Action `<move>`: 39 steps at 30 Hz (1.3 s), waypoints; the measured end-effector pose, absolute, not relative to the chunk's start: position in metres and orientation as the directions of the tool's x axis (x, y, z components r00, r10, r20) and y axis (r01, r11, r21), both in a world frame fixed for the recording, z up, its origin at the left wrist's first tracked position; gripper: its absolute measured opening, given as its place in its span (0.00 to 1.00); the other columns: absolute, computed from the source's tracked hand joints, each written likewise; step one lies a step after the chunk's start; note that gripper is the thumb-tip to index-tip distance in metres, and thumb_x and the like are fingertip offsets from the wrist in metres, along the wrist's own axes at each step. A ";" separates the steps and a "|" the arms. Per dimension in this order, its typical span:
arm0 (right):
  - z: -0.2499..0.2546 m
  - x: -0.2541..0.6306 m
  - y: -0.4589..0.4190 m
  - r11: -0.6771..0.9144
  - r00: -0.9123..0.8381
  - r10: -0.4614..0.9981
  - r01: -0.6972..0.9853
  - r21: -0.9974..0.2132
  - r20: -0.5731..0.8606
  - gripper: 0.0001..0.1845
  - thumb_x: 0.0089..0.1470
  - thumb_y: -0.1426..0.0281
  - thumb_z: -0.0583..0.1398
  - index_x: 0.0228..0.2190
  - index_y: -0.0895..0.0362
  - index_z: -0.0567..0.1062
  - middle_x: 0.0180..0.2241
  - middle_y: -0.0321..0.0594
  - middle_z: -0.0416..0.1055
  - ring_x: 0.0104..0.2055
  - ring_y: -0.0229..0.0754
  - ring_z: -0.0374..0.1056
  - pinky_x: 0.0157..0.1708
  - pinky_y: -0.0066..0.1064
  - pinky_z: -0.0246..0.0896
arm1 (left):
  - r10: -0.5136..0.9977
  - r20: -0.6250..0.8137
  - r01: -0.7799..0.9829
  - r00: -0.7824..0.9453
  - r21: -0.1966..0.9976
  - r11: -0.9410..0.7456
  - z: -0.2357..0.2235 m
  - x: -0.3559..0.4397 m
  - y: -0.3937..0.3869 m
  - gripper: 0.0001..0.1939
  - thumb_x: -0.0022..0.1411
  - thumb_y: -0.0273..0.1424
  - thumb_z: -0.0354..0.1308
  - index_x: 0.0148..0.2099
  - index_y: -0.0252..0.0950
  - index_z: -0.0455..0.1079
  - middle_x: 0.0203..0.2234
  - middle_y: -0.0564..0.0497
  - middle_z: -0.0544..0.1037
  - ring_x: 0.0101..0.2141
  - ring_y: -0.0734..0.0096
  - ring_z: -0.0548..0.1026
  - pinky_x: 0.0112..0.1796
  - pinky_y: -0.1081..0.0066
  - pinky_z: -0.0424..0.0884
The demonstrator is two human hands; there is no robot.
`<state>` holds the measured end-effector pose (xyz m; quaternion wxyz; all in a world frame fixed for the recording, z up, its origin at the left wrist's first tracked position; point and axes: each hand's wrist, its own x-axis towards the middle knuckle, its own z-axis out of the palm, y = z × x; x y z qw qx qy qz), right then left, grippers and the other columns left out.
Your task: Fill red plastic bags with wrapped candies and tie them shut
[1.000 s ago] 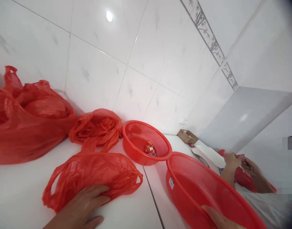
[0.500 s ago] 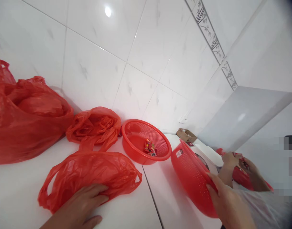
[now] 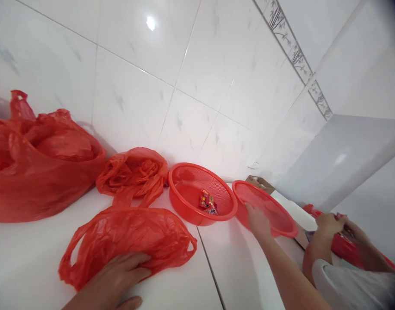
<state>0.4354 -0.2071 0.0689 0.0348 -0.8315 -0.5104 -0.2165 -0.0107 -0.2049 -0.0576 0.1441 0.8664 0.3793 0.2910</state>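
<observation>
My left hand [image 3: 121,275] lies on the near side of a thin red plastic bag [image 3: 139,232], its fingers stretched out over the film. At the near rim of a red perforated basket [image 3: 281,211], my right hand [image 3: 258,221] is closed on the edge. That basket stands on the white table, right beside a second red basket [image 3: 187,211]. In the second one lie a few small red packets [image 3: 206,199].
A big full red bag [image 3: 64,185] and a crumpled red bag [image 3: 132,172] stand along the tiled wall at left. At right, a co-worker's hands [image 3: 333,224] handle something red. A small cardboard box [image 3: 262,184] is behind the baskets.
The right basket has gone from tilted up on its side to upright beside the other basket, my right hand moving forward and left with it. My left hand stays on the bag.
</observation>
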 end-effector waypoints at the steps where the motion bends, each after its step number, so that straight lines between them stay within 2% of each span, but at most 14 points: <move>1: 0.068 0.439 -0.200 -0.493 0.397 0.821 0.856 0.158 0.411 0.25 0.56 0.74 0.51 0.56 0.59 0.65 0.41 0.57 0.72 0.44 0.56 0.69 0.40 0.45 0.62 | 0.742 0.384 0.577 0.550 0.467 -0.670 -0.058 -0.011 -0.204 0.17 0.54 0.43 0.57 0.48 0.53 0.74 0.52 0.55 0.74 0.51 0.55 0.71 0.51 0.60 0.68; 3: 0.068 0.442 -0.186 -0.525 0.421 0.790 0.840 0.137 0.446 0.27 0.57 0.71 0.51 0.58 0.58 0.61 0.48 0.61 0.68 0.52 0.61 0.63 0.45 0.55 0.57 | 0.744 0.382 0.579 0.548 0.468 -0.668 -0.056 -0.012 -0.204 0.17 0.55 0.43 0.57 0.48 0.53 0.74 0.52 0.54 0.74 0.51 0.56 0.71 0.51 0.60 0.68; 5: 0.069 0.437 -0.175 -0.543 0.431 0.754 0.834 0.100 0.495 0.28 0.60 0.66 0.48 0.60 0.59 0.58 0.55 0.62 0.61 0.59 0.63 0.54 0.48 0.60 0.52 | 0.739 0.388 0.572 0.551 0.469 -0.673 -0.054 -0.012 -0.205 0.17 0.55 0.43 0.56 0.48 0.52 0.74 0.52 0.54 0.74 0.51 0.56 0.71 0.51 0.60 0.68; 8: 0.069 0.413 -0.170 -0.489 0.378 0.730 0.871 0.048 0.570 0.28 0.63 0.61 0.42 0.61 0.59 0.56 0.61 0.56 0.54 0.63 0.58 0.48 0.53 0.56 0.49 | 0.736 0.374 0.573 0.564 0.465 -0.675 -0.051 -0.012 -0.206 0.18 0.54 0.40 0.58 0.48 0.52 0.73 0.52 0.55 0.74 0.51 0.56 0.71 0.51 0.59 0.69; 10: 0.067 0.390 -0.176 -0.305 0.232 0.779 0.952 0.030 0.583 0.27 0.64 0.59 0.41 0.58 0.56 0.60 0.60 0.49 0.58 0.64 0.52 0.47 0.57 0.52 0.45 | 0.739 0.361 0.571 0.569 0.472 -0.671 -0.048 -0.011 -0.207 0.18 0.54 0.39 0.58 0.49 0.53 0.73 0.52 0.55 0.74 0.51 0.56 0.71 0.50 0.58 0.69; 13: 0.061 0.357 -0.198 0.059 -0.064 0.865 0.998 0.027 0.498 0.22 0.64 0.59 0.45 0.53 0.53 0.67 0.54 0.44 0.66 0.62 0.48 0.52 0.61 0.51 0.39 | 0.733 0.350 0.564 0.583 0.476 -0.675 -0.044 -0.012 -0.206 0.19 0.54 0.39 0.58 0.49 0.53 0.72 0.52 0.54 0.73 0.52 0.56 0.70 0.50 0.57 0.69; 16: 0.053 0.337 -0.225 0.167 -0.158 0.888 0.986 0.017 0.433 0.19 0.63 0.60 0.48 0.49 0.55 0.69 0.47 0.44 0.71 0.52 0.46 0.64 0.59 0.50 0.42 | 0.723 0.351 0.564 0.595 0.459 -0.686 -0.041 -0.014 -0.203 0.20 0.54 0.40 0.58 0.50 0.52 0.72 0.53 0.52 0.73 0.52 0.54 0.70 0.50 0.56 0.68; 20: 0.047 0.337 -0.262 0.165 -0.154 0.876 0.986 0.018 0.457 0.15 0.63 0.63 0.49 0.45 0.53 0.70 0.41 0.43 0.73 0.44 0.45 0.67 0.56 0.48 0.49 | 0.726 0.370 0.580 0.580 0.437 -0.687 -0.033 -0.017 -0.200 0.20 0.57 0.44 0.56 0.51 0.49 0.73 0.52 0.49 0.73 0.51 0.52 0.71 0.50 0.55 0.68; 24: 0.050 0.347 -0.305 0.186 -0.196 0.863 0.980 0.068 0.466 0.14 0.61 0.63 0.53 0.45 0.52 0.70 0.40 0.42 0.73 0.44 0.47 0.67 0.55 0.50 0.49 | 0.677 0.359 0.540 0.642 0.415 -0.732 -0.016 -0.020 -0.203 0.16 0.59 0.39 0.54 0.49 0.47 0.73 0.51 0.49 0.74 0.50 0.53 0.72 0.48 0.56 0.70; 29: 0.062 0.356 -0.360 0.212 -0.222 0.918 0.975 0.068 0.329 0.13 0.58 0.60 0.56 0.43 0.51 0.72 0.38 0.40 0.74 0.41 0.48 0.69 0.54 0.52 0.49 | 0.646 0.318 0.541 0.694 0.362 -0.759 -0.013 -0.021 -0.205 0.15 0.62 0.37 0.52 0.49 0.46 0.72 0.51 0.48 0.74 0.50 0.53 0.71 0.49 0.54 0.68; 33: 0.078 0.360 -0.387 0.176 -0.160 0.964 0.983 -0.059 0.213 0.16 0.59 0.58 0.53 0.43 0.51 0.74 0.40 0.43 0.75 0.43 0.50 0.70 0.51 0.49 0.57 | 0.622 0.350 0.527 0.701 0.334 -0.782 -0.023 -0.023 -0.201 0.15 0.63 0.39 0.50 0.49 0.48 0.72 0.51 0.50 0.74 0.50 0.54 0.71 0.48 0.56 0.69; 36: 0.091 0.368 -0.382 -0.022 0.046 0.994 0.975 -0.222 0.103 0.19 0.60 0.58 0.50 0.45 0.52 0.73 0.44 0.45 0.74 0.46 0.49 0.70 0.47 0.42 0.63 | 0.585 0.383 0.501 0.715 0.303 -0.810 -0.026 -0.022 -0.200 0.15 0.64 0.38 0.49 0.50 0.48 0.71 0.52 0.50 0.73 0.50 0.56 0.71 0.47 0.58 0.69; 38: 0.096 0.376 -0.366 -0.131 0.142 0.990 0.954 -0.270 0.020 0.20 0.57 0.58 0.55 0.48 0.53 0.72 0.48 0.45 0.72 0.49 0.49 0.68 0.49 0.41 0.62 | 0.550 0.417 0.483 0.724 0.263 -0.835 -0.025 -0.021 -0.201 0.15 0.64 0.36 0.49 0.51 0.48 0.70 0.53 0.50 0.72 0.50 0.57 0.71 0.48 0.59 0.69; 39: 0.097 0.380 -0.355 -0.145 0.145 0.989 0.951 -0.274 -0.019 0.24 0.53 0.60 0.59 0.50 0.53 0.70 0.50 0.45 0.70 0.51 0.49 0.66 0.51 0.41 0.61 | 0.530 0.447 0.476 0.721 0.238 -0.847 -0.024 -0.021 -0.202 0.15 0.64 0.35 0.49 0.51 0.48 0.70 0.53 0.50 0.71 0.51 0.58 0.70 0.48 0.60 0.69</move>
